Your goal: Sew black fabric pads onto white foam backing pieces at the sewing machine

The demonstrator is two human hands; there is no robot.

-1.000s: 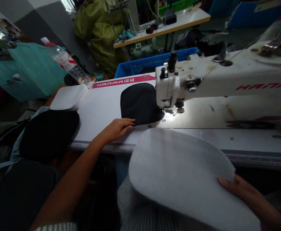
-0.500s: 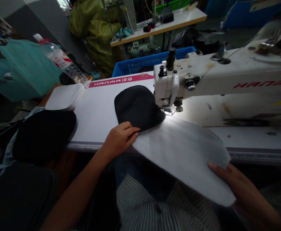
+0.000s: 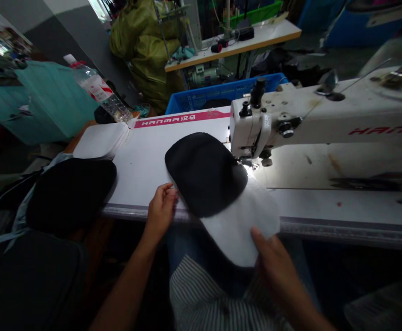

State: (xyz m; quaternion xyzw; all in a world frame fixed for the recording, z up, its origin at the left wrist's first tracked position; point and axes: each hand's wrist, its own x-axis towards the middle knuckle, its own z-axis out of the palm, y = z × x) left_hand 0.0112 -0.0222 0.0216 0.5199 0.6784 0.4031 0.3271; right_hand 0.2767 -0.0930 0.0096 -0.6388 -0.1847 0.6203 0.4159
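Note:
My right hand (image 3: 273, 253) grips the lower right edge of a white sheet piece (image 3: 245, 230), thumb on top. A rounded black piece (image 3: 204, 174) lies on the upper left part of the white piece. Both reach to the lit needle area under the head of a sewing machine (image 3: 252, 126). My left hand (image 3: 162, 207) is beside the left edge of the pieces, over the table's front edge. Its fingers are curled together; whether the edge is between them is hidden. The white piece's lower part hangs over the table edge above my lap.
A stack of white pieces (image 3: 99, 140) and a black piece (image 3: 71, 193) lie at the left. A plastic bottle (image 3: 99, 89) stands behind them. Dark scissors (image 3: 362, 181) lie under the machine arm. A blue crate (image 3: 201, 94) is behind the table (image 3: 142, 161).
The pieces have turned at the machine, and the white one's free end has swung left and toward me with my right hand. My left hand has shifted slightly left, off the black piece.

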